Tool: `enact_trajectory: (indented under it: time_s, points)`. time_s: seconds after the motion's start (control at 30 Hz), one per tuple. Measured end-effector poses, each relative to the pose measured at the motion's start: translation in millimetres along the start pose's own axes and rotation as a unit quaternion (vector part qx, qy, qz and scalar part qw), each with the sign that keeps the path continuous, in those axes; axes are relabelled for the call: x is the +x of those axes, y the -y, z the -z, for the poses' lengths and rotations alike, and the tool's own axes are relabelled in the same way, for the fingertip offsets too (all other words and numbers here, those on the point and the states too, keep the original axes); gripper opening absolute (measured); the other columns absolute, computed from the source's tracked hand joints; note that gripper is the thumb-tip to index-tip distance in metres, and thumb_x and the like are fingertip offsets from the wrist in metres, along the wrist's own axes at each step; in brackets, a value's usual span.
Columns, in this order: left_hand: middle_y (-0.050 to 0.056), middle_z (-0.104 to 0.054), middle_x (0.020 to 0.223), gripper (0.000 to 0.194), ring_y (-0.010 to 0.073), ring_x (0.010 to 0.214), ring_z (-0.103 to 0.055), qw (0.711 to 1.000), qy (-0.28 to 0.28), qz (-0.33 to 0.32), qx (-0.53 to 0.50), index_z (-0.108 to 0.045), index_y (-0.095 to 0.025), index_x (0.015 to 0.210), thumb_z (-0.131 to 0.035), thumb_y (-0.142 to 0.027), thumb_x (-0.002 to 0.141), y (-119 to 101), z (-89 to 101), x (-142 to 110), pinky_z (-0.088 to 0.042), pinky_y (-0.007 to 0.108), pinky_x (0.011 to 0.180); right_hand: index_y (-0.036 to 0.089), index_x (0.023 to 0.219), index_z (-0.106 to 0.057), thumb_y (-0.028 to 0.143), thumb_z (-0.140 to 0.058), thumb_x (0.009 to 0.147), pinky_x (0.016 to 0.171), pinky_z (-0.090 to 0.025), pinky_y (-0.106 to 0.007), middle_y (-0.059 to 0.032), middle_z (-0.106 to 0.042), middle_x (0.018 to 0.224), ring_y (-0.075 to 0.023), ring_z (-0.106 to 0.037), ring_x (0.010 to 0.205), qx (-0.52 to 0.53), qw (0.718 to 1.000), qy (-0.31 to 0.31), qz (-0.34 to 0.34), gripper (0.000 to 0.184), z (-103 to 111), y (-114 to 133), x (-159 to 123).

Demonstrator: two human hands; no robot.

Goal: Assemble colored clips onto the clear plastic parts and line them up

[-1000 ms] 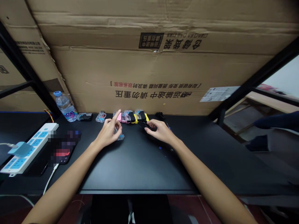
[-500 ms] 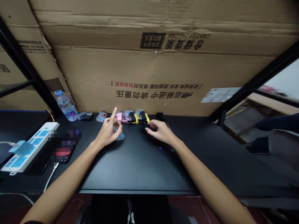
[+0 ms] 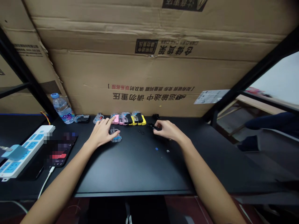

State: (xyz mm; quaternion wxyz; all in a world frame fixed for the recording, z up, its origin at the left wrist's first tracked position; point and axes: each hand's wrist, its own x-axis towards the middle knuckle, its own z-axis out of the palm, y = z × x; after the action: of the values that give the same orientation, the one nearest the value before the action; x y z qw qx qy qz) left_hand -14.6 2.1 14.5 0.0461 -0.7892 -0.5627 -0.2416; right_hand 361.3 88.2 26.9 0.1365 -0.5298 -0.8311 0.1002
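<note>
My left hand hovers over the table with its fingers apart and nothing gripped. Just beside its thumb lies a clear plastic casing with blue inside. My right hand is closed in a pinch on a small black part, mostly covered by the fingers. Between the hands, two tiny black bits rest on the table. Behind them stand pink, pink-and-black and yellow-and-black pieces with clear casings, in a row.
Along the cardboard sit another clear casing, a black device, a water bottle and black parts. A phone and power strip lie left. A blue dot and white clip lie nearer.
My right hand has moved right with the black part, leaving the tiny black bits visible. My left hand's raised index finger has come down and its fingers have spread. The view shifted slightly.
</note>
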Motion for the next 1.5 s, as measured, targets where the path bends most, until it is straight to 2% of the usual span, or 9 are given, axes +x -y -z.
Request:
enact_trajectory:
  time_s: [0.2,0.37,0.5,0.73,0.97,1.13,1.23,1.37,1.5]
  points:
    - [0.016,-0.069,0.133,0.096,0.0363,0.119,-0.065,0.996,0.07,-0.029,-0.043,-0.048,-0.026,0.158,-0.07,-0.08,0.081,16,3.6,-3,-0.044,0.052,0.104,0.025,0.083,-0.072,0.036,-0.079,0.077,0.061,-0.045,-0.03,-0.0039,-0.079,0.084,-0.0239,-0.074,0.075,-0.002,1.0,0.027,-0.015,0.014,2,5,0]
    - [0.013,-0.066,0.141,0.098,0.034,0.121,-0.065,0.988,0.114,-0.045,-0.094,-0.04,-0.031,0.162,-0.076,-0.073,0.081,14,-0.2,-4,-0.04,0.052,0.109,0.025,0.093,-0.077,0.055,-0.077,0.084,0.059,-0.046,-0.032,-0.0062,-0.08,0.086,-0.025,-0.074,0.075,0.001,1.0,-0.001,-0.014,0.032,5,10,0]
    - [0.014,-0.061,0.149,0.1,0.0351,0.132,-0.059,0.982,0.124,-0.067,-0.127,-0.033,-0.033,0.166,-0.076,-0.07,0.084,3,-9.6,-6,-0.036,0.054,0.114,0.024,0.099,-0.078,0.052,-0.073,0.089,0.062,-0.045,-0.032,-0.0073,-0.082,0.093,-0.0267,-0.075,0.083,-0.023,0.999,-0.035,-0.007,0.03,0,16,1]
    - [0.012,-0.064,0.135,0.105,0.0346,0.129,-0.057,0.973,0.165,-0.068,-0.147,-0.031,-0.029,0.168,-0.077,-0.068,0.082,-14,-15.4,-7,-0.03,0.055,0.12,0.022,0.103,-0.077,0.048,-0.067,0.094,0.067,-0.046,-0.03,-0.0076,-0.081,0.1,-0.0261,-0.075,0.093,-0.062,0.997,-0.002,-0.053,0.029,-15,17,6]
    - [0.012,-0.061,0.137,0.102,0.0356,0.131,-0.054,0.971,0.166,-0.065,-0.161,-0.03,-0.029,0.166,-0.078,-0.064,0.083,-17,-15.4,-6,-0.029,0.059,0.121,0.021,0.116,-0.074,0.055,-0.063,0.097,0.081,-0.051,-0.034,-0.01,-0.079,0.11,-0.0285,-0.072,0.105,-0.063,0.995,-0.064,-0.047,0.04,-8,27,2]
    - [0.014,-0.045,0.15,0.102,0.0375,0.133,-0.054,0.966,0.141,-0.047,-0.213,-0.034,-0.031,0.162,-0.085,-0.059,0.078,-17,-19.1,-5,-0.041,0.058,0.117,0.022,0.101,-0.075,0.054,-0.065,0.093,0.073,-0.049,-0.033,-0.011,-0.079,0.102,-0.0295,-0.074,0.092,-0.079,0.992,0.004,-0.096,0.035,-13,23,3]
    - [0.012,-0.039,0.146,0.088,0.0343,0.131,-0.057,0.956,0.131,-0.051,-0.259,-0.045,-0.03,0.151,-0.089,-0.047,0.077,-17,-21.3,-5,-0.046,0.055,0.116,0.021,0.098,-0.072,0.051,-0.067,0.09,0.071,-0.047,-0.033,-0.0107,-0.078,0.095,-0.0284,-0.072,0.086,-0.05,0.992,-0.057,-0.102,0.031,-12,22,4]
    - [0.012,-0.037,0.144,0.072,0.0328,0.137,-0.053,0.95,0.112,-0.06,-0.284,-0.053,-0.029,0.14,-0.089,-0.03,0.078,-21,-21.9,-4,-0.044,0.052,0.121,0.02,0.098,-0.069,0.046,-0.061,0.092,0.072,-0.049,-0.032,-0.0069,-0.076,0.088,-0.024,-0.068,0.079,0.099,0.989,-0.111,0.01,0.027,-7,42,-2]
    - [0.011,-0.053,0.142,0.064,0.0307,0.132,-0.058,0.938,0.12,-0.081,-0.316,-0.053,-0.027,0.138,-0.086,-0.031,0.083,-26,-20.2,-4,-0.046,0.049,0.119,0.02,0.105,-0.068,0.043,-0.06,0.094,0.08,-0.052,-0.035,-0.0072,-0.077,0.099,-0.0255,-0.07,0.09,0.202,0.971,-0.022,0.128,0.026,-15,70,-11]
